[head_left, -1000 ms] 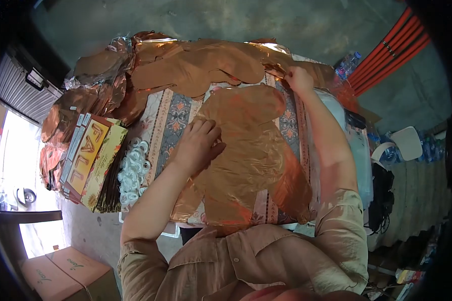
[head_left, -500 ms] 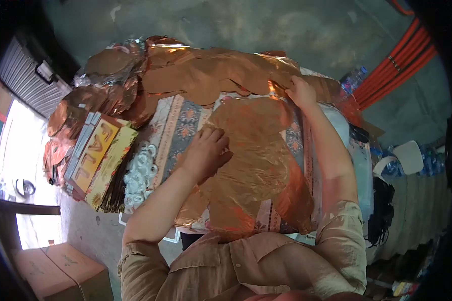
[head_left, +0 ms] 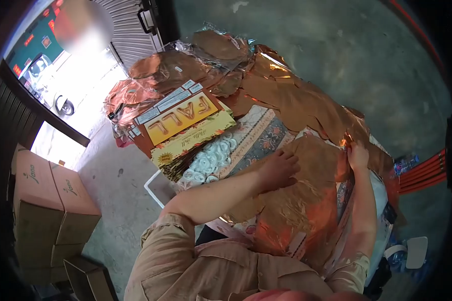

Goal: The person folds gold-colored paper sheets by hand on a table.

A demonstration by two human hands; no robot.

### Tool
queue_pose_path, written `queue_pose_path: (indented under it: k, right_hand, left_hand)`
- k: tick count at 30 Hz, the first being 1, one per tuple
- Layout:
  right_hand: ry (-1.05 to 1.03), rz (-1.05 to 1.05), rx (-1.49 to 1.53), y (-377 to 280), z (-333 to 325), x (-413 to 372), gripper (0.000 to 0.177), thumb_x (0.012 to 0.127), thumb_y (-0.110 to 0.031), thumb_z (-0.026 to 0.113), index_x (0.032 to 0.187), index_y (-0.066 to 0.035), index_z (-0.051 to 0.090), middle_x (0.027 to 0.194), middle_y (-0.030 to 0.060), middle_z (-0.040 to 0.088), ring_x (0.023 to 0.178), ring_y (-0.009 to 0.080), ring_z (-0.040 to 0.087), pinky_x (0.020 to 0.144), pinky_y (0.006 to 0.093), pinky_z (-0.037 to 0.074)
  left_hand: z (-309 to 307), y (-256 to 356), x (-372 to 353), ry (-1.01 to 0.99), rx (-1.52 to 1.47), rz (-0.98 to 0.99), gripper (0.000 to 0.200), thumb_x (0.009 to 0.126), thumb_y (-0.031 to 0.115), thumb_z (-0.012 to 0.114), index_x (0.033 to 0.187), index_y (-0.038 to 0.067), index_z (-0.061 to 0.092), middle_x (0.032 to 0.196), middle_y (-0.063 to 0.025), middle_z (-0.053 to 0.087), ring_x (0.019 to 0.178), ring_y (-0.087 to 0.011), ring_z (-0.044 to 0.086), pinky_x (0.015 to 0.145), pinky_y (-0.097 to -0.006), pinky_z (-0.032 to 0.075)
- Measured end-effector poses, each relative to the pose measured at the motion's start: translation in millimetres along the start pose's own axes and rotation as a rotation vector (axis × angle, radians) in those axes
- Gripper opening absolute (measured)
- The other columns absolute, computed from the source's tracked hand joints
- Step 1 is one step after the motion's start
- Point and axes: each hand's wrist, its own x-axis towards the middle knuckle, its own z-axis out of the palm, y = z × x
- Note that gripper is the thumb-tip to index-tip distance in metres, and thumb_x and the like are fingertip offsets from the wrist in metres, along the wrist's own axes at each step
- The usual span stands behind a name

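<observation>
A large flat foil balloon [head_left: 306, 200], copper-coloured and wrinkled, is spread on the patterned cloth [head_left: 258, 143] in front of me. My left hand [head_left: 280, 170] rests on its upper left part, palm down, with the fingers loosely bent; whether they grip anything is hidden. At the far right, my right hand [head_left: 357, 155] has its fingers pinched on the shiny edge of copper foil beside the far pile of flat foil balloons [head_left: 306, 108]. Exactly which sheet it holds is hard to make out.
Left of the cloth lie FALL packages [head_left: 178, 120], a stack of Hello Fall cards [head_left: 193, 138] and several white ribbon rings [head_left: 211, 159]. Plastic-wrapped copper foil [head_left: 171, 75] is heaped behind them. Cardboard boxes [head_left: 50, 185] stand on the floor at left; orange pipes [head_left: 424, 173] are at right.
My view has swung to the left, bringing the doorway and boxes further in. Both hands stay at about the same places on the foil.
</observation>
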Motion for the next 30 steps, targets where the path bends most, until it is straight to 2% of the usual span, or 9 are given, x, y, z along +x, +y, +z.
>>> queue_pose_path:
  k: [2, 3, 8, 11, 13, 21, 24, 26, 30]
  right_hand:
    - [-0.046, 0.086, 0.16, -12, -16, -5, 0.026, 0.085, -0.03, 0.062, 0.09, -0.005, 0.068, 0.097, 0.0138, 0.063, 0.085, 0.0339, 0.064, 0.072, 0.0451, 0.052]
    - [0.016, 0.086, 0.161, -12, -14, -6, 0.032, 0.083, -0.036, 0.066, 0.084, -0.004, 0.068, 0.094, 0.0143, 0.064, 0.084, 0.0337, 0.065, 0.071, 0.045, 0.053]
    - [0.02, 0.072, 0.187, -11, -7, -1, 0.028, 0.081, -0.032, 0.067, 0.083, -0.004, 0.068, 0.095, 0.015, 0.064, 0.084, 0.0341, 0.065, 0.072, 0.0458, 0.053]
    - [0.0, 0.111, 0.087, -17, -7, 2, 0.026, 0.081, -0.029, 0.067, 0.083, -0.004, 0.068, 0.093, 0.0164, 0.066, 0.083, 0.0346, 0.066, 0.072, 0.0461, 0.054]
    - [-0.108, 0.184, -0.012, -26, -10, 7, 0.026, 0.082, -0.03, 0.067, 0.084, -0.004, 0.069, 0.09, 0.0176, 0.068, 0.083, 0.0347, 0.067, 0.073, 0.0457, 0.055]
    - [-0.2, 0.149, -0.12, -25, 5, 16, 0.026, 0.084, -0.03, 0.065, 0.085, -0.004, 0.07, 0.088, 0.0165, 0.07, 0.083, 0.0338, 0.069, 0.074, 0.0438, 0.056]
    - [-0.133, 0.229, -0.128, -9, 16, 18, 0.025, 0.082, -0.03, 0.066, 0.088, -0.005, 0.07, 0.09, 0.0166, 0.07, 0.084, 0.0335, 0.069, 0.075, 0.0445, 0.056]
    - [-0.018, 0.314, 0.022, -10, 8, 15, 0.022, 0.081, -0.026, 0.066, 0.083, -0.004, 0.068, 0.087, 0.0176, 0.069, 0.081, 0.034, 0.069, 0.072, 0.0457, 0.055]
    - [0.033, 0.377, 0.207, 3, 3, 7, 0.023, 0.079, -0.027, 0.067, 0.079, -0.005, 0.068, 0.084, 0.0169, 0.069, 0.081, 0.035, 0.068, 0.07, 0.0475, 0.054]
  left_hand:
    - [-5, -1, 0, 0.011, 0.007, -0.005, 0.028, 0.081, 0.034, 0.063, 0.089, 0.008, 0.058, 0.106, -0.008, 0.055, 0.108, -0.0259, 0.049, 0.092, -0.0392, 0.039]
    - [-6, -1, 0, 0.022, 0.001, 0.007, 0.029, 0.081, 0.034, 0.064, 0.09, 0.008, 0.058, 0.106, -0.0079, 0.054, 0.107, -0.0259, 0.049, 0.092, -0.0392, 0.039]
    - [2, -3, 0, 0.045, 0.036, 0.028, 0.03, 0.08, 0.035, 0.064, 0.091, 0.008, 0.057, 0.106, -0.0075, 0.054, 0.107, -0.0256, 0.048, 0.092, -0.0394, 0.038]
    - [3, -3, 0, 0.055, 0.016, 0.036, 0.03, 0.08, 0.035, 0.064, 0.092, 0.009, 0.057, 0.106, -0.0074, 0.053, 0.107, -0.0254, 0.048, 0.092, -0.0397, 0.038]
    - [3, -3, -1, 0.046, 0.033, 0.031, 0.029, 0.081, 0.035, 0.064, 0.091, 0.009, 0.057, 0.105, -0.0073, 0.053, 0.107, -0.0253, 0.048, 0.092, -0.0394, 0.038]
    - [-11, 0, 1, -0.028, 0.011, 0.015, 0.028, 0.083, 0.034, 0.061, 0.092, 0.008, 0.057, 0.107, -0.0081, 0.054, 0.109, -0.0255, 0.048, 0.092, -0.0388, 0.038]
    - [-5, 2, 1, -0.025, -0.003, 0.01, 0.028, 0.083, 0.034, 0.062, 0.092, 0.008, 0.058, 0.109, -0.0084, 0.055, 0.109, -0.0254, 0.049, 0.092, -0.0388, 0.038]
    - [-4, -3, 3, -0.009, 0.016, 0.01, 0.028, 0.083, 0.034, 0.062, 0.092, 0.008, 0.058, 0.11, -0.0084, 0.055, 0.11, -0.0254, 0.049, 0.092, -0.0387, 0.038]
    - [0, -1, 0, -0.022, 0.014, -0.005, 0.028, 0.082, 0.035, 0.062, 0.092, 0.009, 0.058, 0.111, -0.0077, 0.055, 0.11, -0.0254, 0.049, 0.092, -0.0386, 0.038]
